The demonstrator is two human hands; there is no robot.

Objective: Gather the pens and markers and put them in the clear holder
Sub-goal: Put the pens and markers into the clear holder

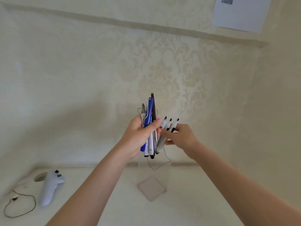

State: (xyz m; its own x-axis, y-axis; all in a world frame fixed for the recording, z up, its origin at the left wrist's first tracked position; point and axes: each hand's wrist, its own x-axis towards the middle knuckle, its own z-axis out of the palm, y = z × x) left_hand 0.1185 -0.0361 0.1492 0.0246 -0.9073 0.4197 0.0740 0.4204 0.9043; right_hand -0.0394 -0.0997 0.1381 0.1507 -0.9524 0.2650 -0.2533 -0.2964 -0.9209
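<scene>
My left hand [140,136] grips a bundle of pens [149,121], among them a blue clip pen, a dark slim pen and white markers, held upright above the table. Right beside it, my right hand [180,136] holds three white markers with black tips [169,125], fanned out and tilted toward the bundle. The clear holder [152,188] stands on the table below both hands; its square base and thin wall edges show faintly, and its upper part lies behind the pens.
A white game controller [50,186] lies at the table's left, with a thin looped cord [19,206] beside it. Patterned cream wallpaper fills the background. A white paper sheet [241,13] hangs at the top right.
</scene>
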